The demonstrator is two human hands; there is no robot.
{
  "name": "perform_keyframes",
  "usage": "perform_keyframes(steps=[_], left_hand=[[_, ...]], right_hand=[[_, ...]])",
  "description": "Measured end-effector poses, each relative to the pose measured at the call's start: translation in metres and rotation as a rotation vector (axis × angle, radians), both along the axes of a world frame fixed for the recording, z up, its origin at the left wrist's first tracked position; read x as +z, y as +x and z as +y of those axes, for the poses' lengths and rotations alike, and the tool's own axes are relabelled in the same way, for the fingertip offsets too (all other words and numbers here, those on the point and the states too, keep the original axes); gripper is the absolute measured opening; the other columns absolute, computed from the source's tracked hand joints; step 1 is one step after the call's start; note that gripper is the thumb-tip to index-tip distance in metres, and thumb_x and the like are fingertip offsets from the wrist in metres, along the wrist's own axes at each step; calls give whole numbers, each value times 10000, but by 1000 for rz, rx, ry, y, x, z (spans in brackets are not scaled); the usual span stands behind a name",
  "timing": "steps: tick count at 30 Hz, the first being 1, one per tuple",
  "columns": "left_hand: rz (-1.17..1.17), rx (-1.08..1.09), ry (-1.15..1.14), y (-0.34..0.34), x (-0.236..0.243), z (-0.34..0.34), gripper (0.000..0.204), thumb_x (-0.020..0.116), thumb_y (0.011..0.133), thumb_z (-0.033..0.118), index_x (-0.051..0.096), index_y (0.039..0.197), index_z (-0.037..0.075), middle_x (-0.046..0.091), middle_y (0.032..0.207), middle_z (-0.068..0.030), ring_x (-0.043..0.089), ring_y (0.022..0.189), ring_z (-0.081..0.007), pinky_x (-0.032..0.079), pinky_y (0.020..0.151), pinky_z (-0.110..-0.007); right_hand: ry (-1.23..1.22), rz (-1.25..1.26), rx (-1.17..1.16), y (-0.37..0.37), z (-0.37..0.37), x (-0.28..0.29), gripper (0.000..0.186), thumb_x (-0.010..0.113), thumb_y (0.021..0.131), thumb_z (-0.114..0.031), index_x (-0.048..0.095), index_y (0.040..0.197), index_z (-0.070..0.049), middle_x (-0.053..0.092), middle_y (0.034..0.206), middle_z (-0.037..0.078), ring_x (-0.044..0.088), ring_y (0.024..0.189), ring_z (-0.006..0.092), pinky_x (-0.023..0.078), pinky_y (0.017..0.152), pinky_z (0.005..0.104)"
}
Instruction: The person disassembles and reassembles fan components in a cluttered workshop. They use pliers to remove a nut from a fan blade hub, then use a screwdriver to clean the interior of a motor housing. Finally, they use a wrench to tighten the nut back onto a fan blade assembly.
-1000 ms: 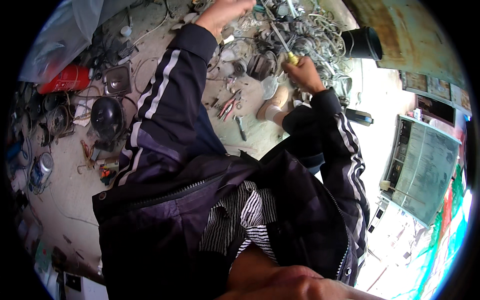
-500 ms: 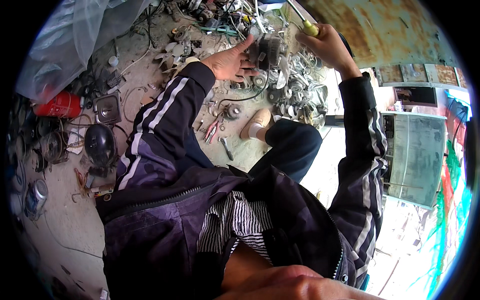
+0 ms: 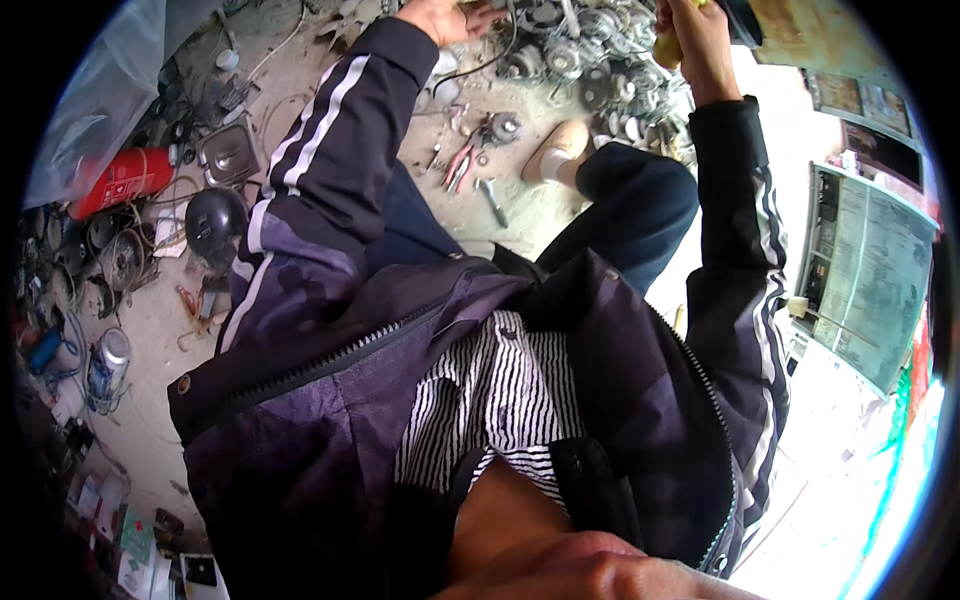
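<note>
My left hand (image 3: 448, 20) is at the top edge, its fingers apart beside a black cable (image 3: 495, 55) and loose metal parts; its upper part is cut off. My right hand (image 3: 702, 45) grips a yellow tool handle (image 3: 668, 50) at the top right; the tool's shaft is out of view. Between and below my hands lie a heap of dusty metal parts and small motors (image 3: 560, 55), a small round motor part (image 3: 503, 128), red-handled pliers (image 3: 458, 170) and a grey hand tool (image 3: 494, 203) on the concrete floor (image 3: 440, 205).
At left are a plastic sheet (image 3: 100, 90), red cylinder (image 3: 130, 180), steel basin (image 3: 227, 150), black dome (image 3: 214, 222) and tangled clutter. A rusty metal panel (image 3: 820, 30) and a greenish metal cabinet (image 3: 866, 280) stand at right. My legs and foot (image 3: 558, 150) rest among the parts.
Both hands have moved toward the top edge, the right one also rightward with the tool. The dark motor beside my left hand half a second ago is out of view. The view has shifted.
</note>
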State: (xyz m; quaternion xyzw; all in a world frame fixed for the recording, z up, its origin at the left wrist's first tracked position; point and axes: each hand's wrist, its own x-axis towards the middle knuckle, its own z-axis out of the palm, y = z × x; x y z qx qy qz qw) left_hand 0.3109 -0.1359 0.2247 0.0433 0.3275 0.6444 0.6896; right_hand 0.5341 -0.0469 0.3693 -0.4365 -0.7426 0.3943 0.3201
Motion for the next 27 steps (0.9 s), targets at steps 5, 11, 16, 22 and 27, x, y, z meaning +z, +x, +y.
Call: perform_keyframes(steps=[5,11,16,22,27], left_hand=[[124,140,-152,-18,20,-6,477,717,754,568,609,1009,180,613,1011,-48,607,939,-198,466,812,-406],[11,229,-113,-36,27,-8,546,773,679,554,599,1053,196,583,1050,-35,553,1042,-295,364,821,-387],[-134,231,-73,-37,34,-12,709,817,644,498,543,1165,103,558,1146,-67,541,1060,-311,373,862,-393],[-512,114,-8,-71,16,6,635,806,678,443,576,1168,110,576,1191,-74,530,1096,-310,394,915,-416],[-173,141,125,-39,45,-15,558,773,722,429,601,1167,141,581,1210,-71,530,1108,-302,401,913,-421]], right_hand=[[-932,287,69,85,1,-189,176,596,900,-199,573,1004,-58,626,857,77,618,779,221,506,683,379],[-1555,-121,-427,92,-135,-371,137,484,967,-205,553,978,-88,627,797,46,621,701,200,510,610,433],[-1432,-654,-298,136,-175,-461,197,562,892,-182,573,1037,-48,643,875,95,648,767,226,536,671,442],[-794,-1109,430,175,-169,-522,263,549,843,-171,674,1018,-20,675,1052,174,664,963,323,527,843,403],[-835,-1092,208,145,-172,-496,335,486,888,-261,672,1044,-30,673,1059,179,656,990,322,516,855,392]])
